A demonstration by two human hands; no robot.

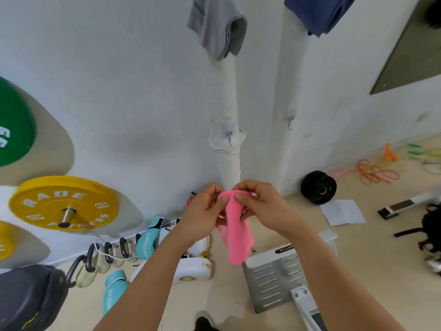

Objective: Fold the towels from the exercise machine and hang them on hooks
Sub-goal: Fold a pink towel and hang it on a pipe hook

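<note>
- Hands meet at the middle of the view, both forearms reaching up from the bottom edge toward the white wall [119, 91].
- Left hand [205, 211] has its fingers curled, thumb and fingertips pinching the top edge of the small bright pink fleecy towel [235, 232].
- Right hand [260, 206] mirrors it, fingers bent over the same top edge, thumb pressed on the near face of the cloth.
- Pink towel hangs down from that shared grip in a soft, narrow fold, its rounded lower end loose in the air above the pale floor [358, 259] and the slotted grey metal plate [269, 280].
- Behind the hands stands a white cloth-wrapped pipe [224, 103] carrying a small metal hook [229, 137]; a second wire hook [290, 124] sits on the wall column to its right.
- Higher up hang a folded grey towel [218, 25] and a folded dark blue towel [315, 13].
- Glossy yellow round weight plate [64, 204] is mounted on the wall at left.
</note>
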